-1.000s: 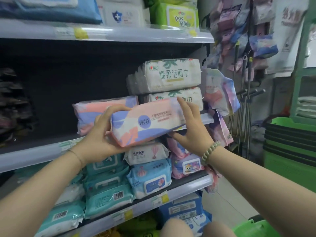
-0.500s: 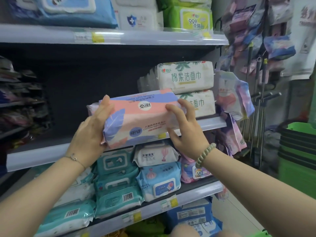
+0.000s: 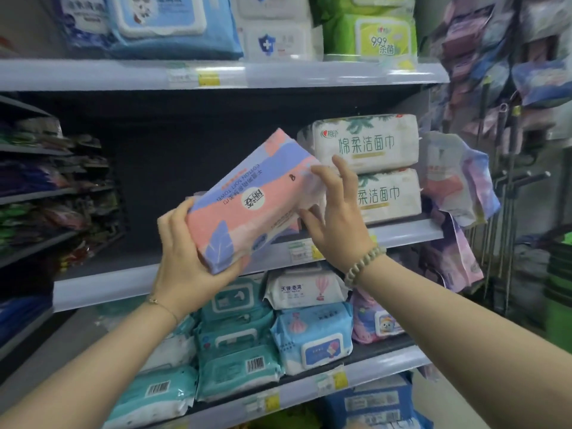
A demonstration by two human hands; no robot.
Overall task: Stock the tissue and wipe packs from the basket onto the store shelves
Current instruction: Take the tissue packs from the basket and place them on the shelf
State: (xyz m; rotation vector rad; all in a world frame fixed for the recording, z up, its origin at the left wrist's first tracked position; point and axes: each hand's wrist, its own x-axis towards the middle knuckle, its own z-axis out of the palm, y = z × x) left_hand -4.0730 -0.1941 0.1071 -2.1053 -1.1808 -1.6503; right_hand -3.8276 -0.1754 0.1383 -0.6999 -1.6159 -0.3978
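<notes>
A pink, purple and white tissue pack (image 3: 247,202) is held tilted in front of the middle shelf (image 3: 108,286), its far end raised toward the dark shelf space. My left hand (image 3: 185,258) grips its near lower end from below. My right hand (image 3: 337,218) pinches its right side, fingers on top and thumb underneath. Right of it, two white tissue packs (image 3: 365,144) lie stacked on the same shelf. The basket I stock from is out of view.
Teal, blue and white wipe packs (image 3: 235,351) fill the shelf below. Blue, white and green packs (image 3: 173,26) sit on the top shelf. Hanging pink packs (image 3: 458,178) and mop poles stand right of the shelving. Stacked green baskets (image 3: 560,274) are at the far right.
The pack has risen from below the shelf edge to shelf height and turned, its right end now swung up and away from me. Both hands kept hold of it.
</notes>
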